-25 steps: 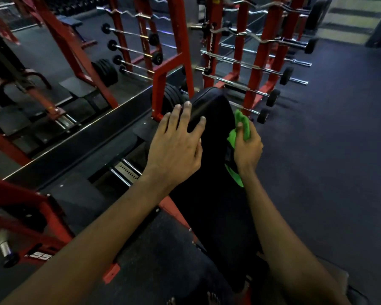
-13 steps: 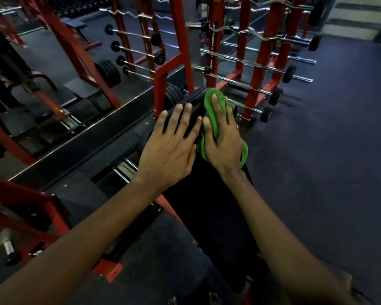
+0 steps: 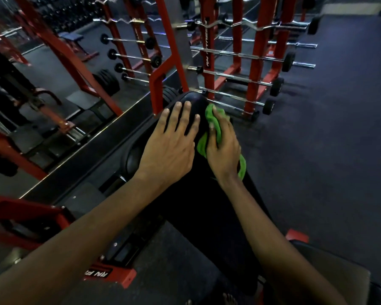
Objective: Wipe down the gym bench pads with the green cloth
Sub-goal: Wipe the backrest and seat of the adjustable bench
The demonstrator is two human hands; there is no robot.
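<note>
Pressing the bunched green cloth (image 3: 216,126) onto the long black bench pad (image 3: 207,208), near its far end, my right hand (image 3: 223,146) has its fingers closed around the cloth. My left hand (image 3: 172,142) lies flat and open on the pad just beside it. Red metal racks (image 3: 256,62) holding steel barbells stand behind.

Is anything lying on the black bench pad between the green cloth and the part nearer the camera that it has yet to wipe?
Nothing visible lies there. The right hand presses the bunched green cloth on the long black padded bench pad near its far end. The left hand rests flat beside it, left of that path.
</note>
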